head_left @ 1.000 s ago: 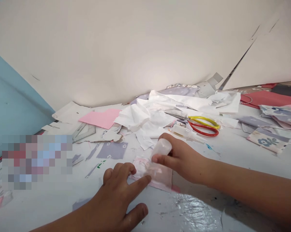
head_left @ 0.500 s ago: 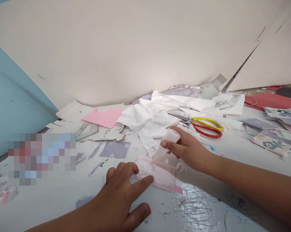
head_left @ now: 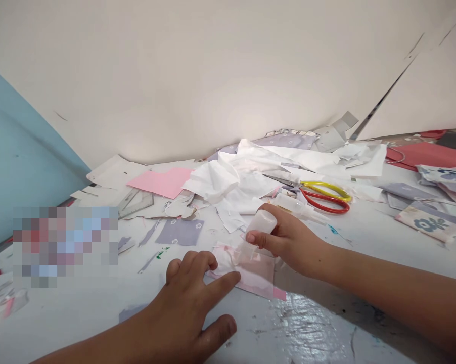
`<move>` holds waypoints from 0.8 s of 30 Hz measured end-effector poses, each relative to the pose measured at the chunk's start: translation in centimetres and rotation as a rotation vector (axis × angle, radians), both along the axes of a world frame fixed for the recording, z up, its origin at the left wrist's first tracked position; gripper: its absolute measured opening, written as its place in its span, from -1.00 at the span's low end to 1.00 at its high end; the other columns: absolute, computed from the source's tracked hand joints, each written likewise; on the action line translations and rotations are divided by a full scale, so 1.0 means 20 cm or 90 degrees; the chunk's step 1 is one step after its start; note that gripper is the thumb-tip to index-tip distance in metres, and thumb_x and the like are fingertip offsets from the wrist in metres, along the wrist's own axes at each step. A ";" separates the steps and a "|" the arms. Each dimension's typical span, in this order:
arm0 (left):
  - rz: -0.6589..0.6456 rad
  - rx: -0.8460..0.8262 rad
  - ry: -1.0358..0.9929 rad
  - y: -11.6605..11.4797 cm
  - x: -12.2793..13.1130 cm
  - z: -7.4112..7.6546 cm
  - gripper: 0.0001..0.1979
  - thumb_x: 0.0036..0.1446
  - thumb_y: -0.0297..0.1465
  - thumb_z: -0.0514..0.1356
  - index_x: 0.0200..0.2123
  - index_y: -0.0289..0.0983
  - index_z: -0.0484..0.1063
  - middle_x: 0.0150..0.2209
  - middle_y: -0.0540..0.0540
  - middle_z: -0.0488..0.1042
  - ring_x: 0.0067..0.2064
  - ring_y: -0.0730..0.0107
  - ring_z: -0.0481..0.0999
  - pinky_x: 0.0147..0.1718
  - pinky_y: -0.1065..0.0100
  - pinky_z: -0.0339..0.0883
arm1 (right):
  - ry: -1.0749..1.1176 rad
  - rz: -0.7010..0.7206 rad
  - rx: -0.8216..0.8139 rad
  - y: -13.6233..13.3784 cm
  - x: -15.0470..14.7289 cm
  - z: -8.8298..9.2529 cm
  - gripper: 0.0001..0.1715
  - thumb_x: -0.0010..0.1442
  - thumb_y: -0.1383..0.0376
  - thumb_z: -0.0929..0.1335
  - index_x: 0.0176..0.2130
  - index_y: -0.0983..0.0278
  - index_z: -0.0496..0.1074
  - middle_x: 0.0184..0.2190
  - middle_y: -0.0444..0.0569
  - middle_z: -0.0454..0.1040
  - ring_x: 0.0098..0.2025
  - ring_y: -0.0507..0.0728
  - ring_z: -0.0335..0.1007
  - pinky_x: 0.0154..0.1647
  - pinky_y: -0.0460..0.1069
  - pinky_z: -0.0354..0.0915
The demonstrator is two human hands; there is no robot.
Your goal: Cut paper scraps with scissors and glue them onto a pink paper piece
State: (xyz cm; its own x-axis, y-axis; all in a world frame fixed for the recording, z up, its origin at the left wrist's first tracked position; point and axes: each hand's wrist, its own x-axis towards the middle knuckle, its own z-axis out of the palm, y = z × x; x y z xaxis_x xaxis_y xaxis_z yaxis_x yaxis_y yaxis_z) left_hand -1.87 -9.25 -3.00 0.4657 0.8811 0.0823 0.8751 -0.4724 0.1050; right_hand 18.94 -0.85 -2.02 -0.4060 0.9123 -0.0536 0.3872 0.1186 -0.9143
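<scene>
My right hand (head_left: 284,237) is closed around a small white translucent squeeze bottle (head_left: 264,223), held tilted with its tip down over a pale pink piece of paper (head_left: 258,278). It looks like a glue bottle. The tip touches or nearly touches the paper; I cannot tell which. My left hand (head_left: 197,298) lies with fingers apart, its fingertips on the paper's left part. Whitish wet-looking material covers part of the paper. A brighter pink strip (head_left: 279,293) sticks out at its lower right corner. Beyond my right hand lie scissors (head_left: 322,194) with yellow and red handles.
Crumpled white paper (head_left: 231,182) is heaped behind the hands. A pink sheet (head_left: 162,182) and a clear ruler (head_left: 140,198) lie at the back left, near a grey-purple flowered piece (head_left: 180,232). Patterned pieces (head_left: 430,220) and a red sheet (head_left: 432,159) lie right.
My right hand has moved slightly left and down with the bottle, over the paper's middle. A second clear bottle now shows behind that hand. My left hand has stayed nearly still.
</scene>
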 end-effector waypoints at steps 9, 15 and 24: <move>-0.020 0.044 0.076 -0.01 0.01 0.00 -0.58 0.02 -0.27 0.09 0.01 -0.04 0.29 -0.09 -0.17 0.31 -0.11 0.08 0.22 -0.22 0.02 0.10 | 0.006 0.037 -0.001 -0.03 0.00 0.05 -0.62 0.02 -0.01 0.33 -0.38 0.20 0.17 -0.58 -0.23 0.22 -0.53 0.02 0.13 -0.56 -0.10 0.06; -0.052 0.160 0.144 -0.04 0.01 -0.02 -0.62 0.05 -0.35 0.05 -0.01 -0.09 0.31 -0.09 -0.20 0.41 -0.10 0.07 0.29 -0.23 0.03 0.02 | 0.011 0.045 -0.002 -0.02 0.00 0.03 -0.61 0.03 -0.02 0.32 -0.36 0.19 0.17 -0.56 -0.23 0.23 -0.52 0.02 0.14 -0.55 -0.10 0.08; -0.097 0.256 0.155 -0.05 0.00 -0.03 -0.70 0.16 -0.33 -0.04 -0.05 -0.10 0.32 -0.11 -0.23 0.47 -0.20 0.14 0.43 -0.31 0.11 0.04 | 0.013 0.048 -0.008 -0.02 0.01 0.03 -0.62 0.04 -0.02 0.32 -0.35 0.20 0.18 -0.55 -0.24 0.23 -0.51 0.00 0.14 -0.54 -0.10 0.08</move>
